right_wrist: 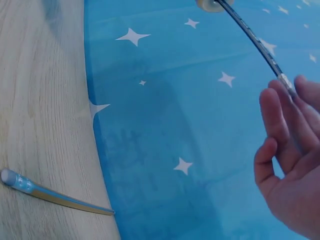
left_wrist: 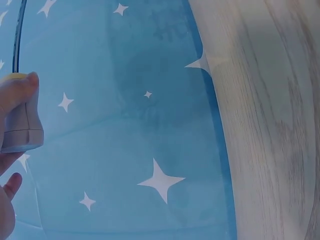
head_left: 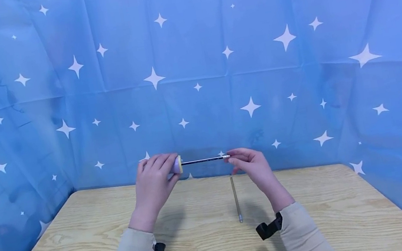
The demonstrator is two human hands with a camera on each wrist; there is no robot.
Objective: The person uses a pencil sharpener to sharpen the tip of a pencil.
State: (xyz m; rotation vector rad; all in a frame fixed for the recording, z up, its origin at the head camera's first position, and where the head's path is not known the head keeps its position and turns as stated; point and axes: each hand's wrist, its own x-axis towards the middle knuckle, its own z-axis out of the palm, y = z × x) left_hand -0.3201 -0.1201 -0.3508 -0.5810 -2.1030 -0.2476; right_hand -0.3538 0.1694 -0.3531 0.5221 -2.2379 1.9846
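In the head view my left hand [head_left: 155,183] grips a pale purple pencil sharpener [head_left: 178,165] with a yellow rim, held up above the table. A dark pencil [head_left: 202,160] runs level from the sharpener's rim toward the right; its tip is hidden. The right hand [head_left: 252,165] pinches the pencil's silvery far end between thumb and fingers. From the left wrist, the sharpener [left_wrist: 24,125] shows its rounded body with the thumb along it. The right wrist view shows the dark pencil [right_wrist: 257,45] reaching the fingertips.
Below the right hand, a second, tan pencil [head_left: 236,199] with a light blue end lies on the wooden table [head_left: 98,247]. A blue curtain [head_left: 189,48] with white stars hangs behind the table's far edge and along both sides.
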